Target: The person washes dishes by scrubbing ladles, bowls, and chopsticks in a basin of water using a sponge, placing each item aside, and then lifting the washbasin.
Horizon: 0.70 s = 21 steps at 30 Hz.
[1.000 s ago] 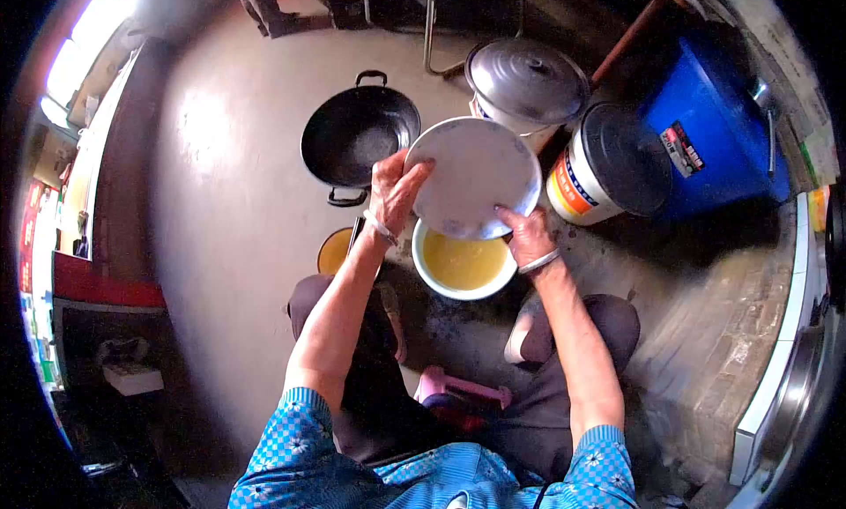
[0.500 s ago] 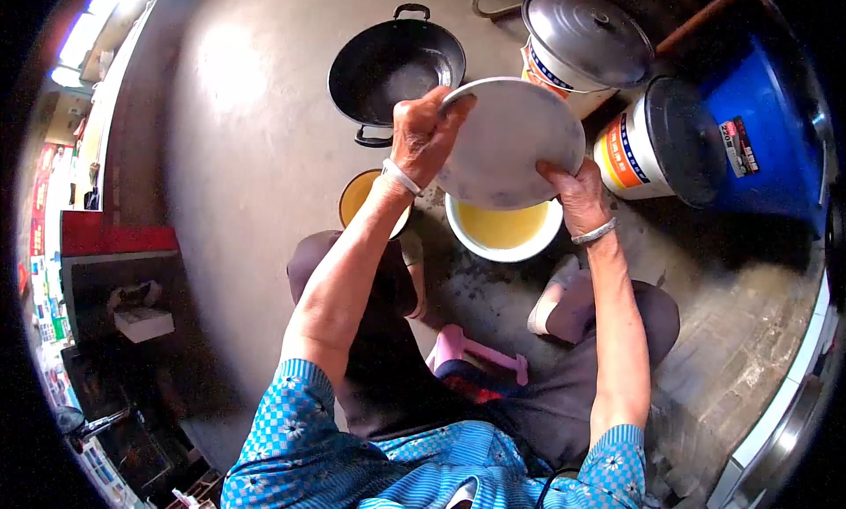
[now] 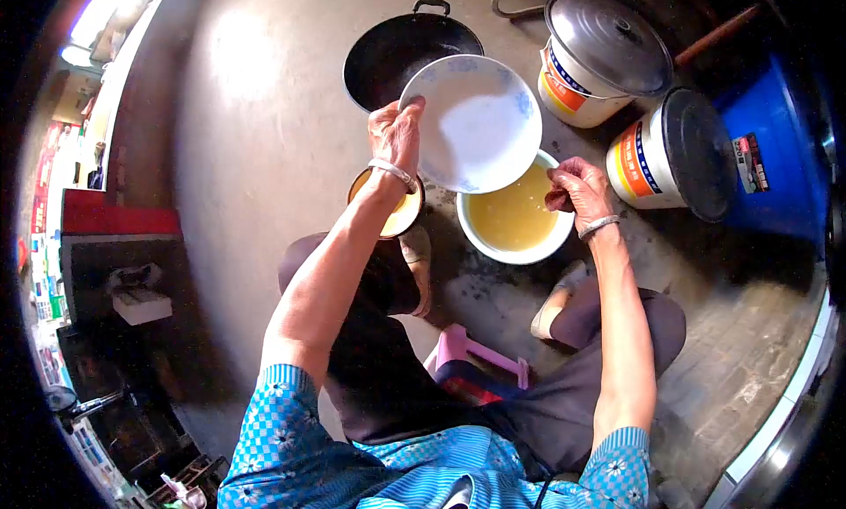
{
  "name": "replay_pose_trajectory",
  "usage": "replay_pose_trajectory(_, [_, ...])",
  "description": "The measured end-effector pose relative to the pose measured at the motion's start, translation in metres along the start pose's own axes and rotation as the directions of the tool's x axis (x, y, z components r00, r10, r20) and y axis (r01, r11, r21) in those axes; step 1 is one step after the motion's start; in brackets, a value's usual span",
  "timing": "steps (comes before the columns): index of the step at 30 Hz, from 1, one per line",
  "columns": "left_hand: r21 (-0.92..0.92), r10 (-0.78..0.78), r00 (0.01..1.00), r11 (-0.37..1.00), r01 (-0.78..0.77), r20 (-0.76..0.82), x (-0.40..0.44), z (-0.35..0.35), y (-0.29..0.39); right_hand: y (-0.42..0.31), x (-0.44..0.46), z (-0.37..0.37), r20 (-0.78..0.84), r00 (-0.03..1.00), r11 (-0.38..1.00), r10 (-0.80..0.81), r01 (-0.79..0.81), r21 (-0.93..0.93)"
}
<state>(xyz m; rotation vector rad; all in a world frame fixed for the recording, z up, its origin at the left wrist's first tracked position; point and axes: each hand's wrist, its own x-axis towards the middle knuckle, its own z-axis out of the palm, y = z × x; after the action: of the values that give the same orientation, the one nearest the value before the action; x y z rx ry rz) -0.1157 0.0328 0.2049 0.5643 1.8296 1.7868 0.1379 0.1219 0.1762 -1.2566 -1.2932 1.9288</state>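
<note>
My left hand (image 3: 394, 139) grips the left rim of a white plate (image 3: 480, 126) with blue floral marks, thumb over the edge. The plate is tilted above the floor, partly covering a black wok (image 3: 388, 64) and the far edge of a white basin (image 3: 470, 236). Cloudy yellow liquid (image 3: 515, 214) fills part of the basin. Over the basin's right rim is my right hand (image 3: 579, 192), apart from the plate, its fingers curled together; a dark patch shows at the fingertips, and I cannot make out what it is. Beside my left wrist stands a smaller dark-rimmed bowl (image 3: 407, 218) with yellowish contents.
Two white buckets stand at the right, one under a metal lid (image 3: 608, 42), the other under a dark lid (image 3: 699, 152). A blue tub (image 3: 775, 156) is beyond them. A pink stool (image 3: 480, 355) is between my legs. Shelving with a red edge (image 3: 119, 218) lines the left.
My right hand has let go of the plate and moved to the basin's right rim. With the left hand, the plate has shifted left and up, now showing its bright white face.
</note>
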Motion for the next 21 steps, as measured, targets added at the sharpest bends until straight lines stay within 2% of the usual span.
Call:
replay_pose_trajectory(7, [0.133, 0.119, 0.992, 0.983, -0.123, 0.037, 0.003, -0.013, -0.005, 0.007, 0.005, 0.003, -0.089, 0.996, 0.99, -0.019, 0.032, 0.138])
replay_pose_trajectory(9, [0.163, 0.242, 0.968, 0.955, -0.249, 0.06, 0.003, -0.013, -0.007, 0.016, 0.01, 0.003, -0.088, 0.996, 0.985, 0.032, -0.016, 0.171])
replay_pose_trajectory(10, [0.161, 0.24, 0.969, 0.956, -0.246, 0.06, 0.002, -0.011, -0.005, 0.022, 0.015, 0.003, -0.125, 0.99, 0.988, 0.068, -0.049, 0.149])
replay_pose_trajectory(11, [0.218, 0.262, 0.962, 0.938, -0.271, 0.073, -0.001, -0.009, -0.003, 0.03, 0.017, 0.008, -0.145, 0.989, 0.986, 0.038, -0.014, 0.165])
replay_pose_trajectory(13, [0.277, 0.28, 0.956, 0.915, -0.292, 0.084, -0.004, -0.004, 0.004, 0.034, 0.018, 0.015, -0.216, 0.97, 0.989, 0.11, -0.087, 0.116])
replay_pose_trajectory(15, [0.307, 0.345, 0.929, 0.877, -0.37, 0.133, -0.006, 0.002, 0.009, 0.045, 0.026, 0.017, -0.189, 0.977, 0.982, 0.1, -0.067, 0.174])
replay_pose_trajectory(17, [0.342, 0.376, 0.913, 0.847, -0.407, 0.156, -0.006, 0.006, 0.014, 0.046, 0.029, 0.021, -0.175, 0.962, 0.963, 0.211, -0.173, 0.207])
replay_pose_trajectory(19, [0.404, 0.388, 0.905, 0.81, -0.425, 0.173, -0.007, 0.012, 0.019, 0.054, 0.037, 0.022, -0.22, 0.94, 0.945, 0.261, -0.202, 0.258])
replay_pose_trajectory(21, [0.352, 0.384, 0.91, 0.839, -0.415, 0.159, -0.009, 0.016, 0.021, 0.055, 0.041, 0.024, -0.264, 0.899, 0.905, 0.349, -0.251, 0.342])
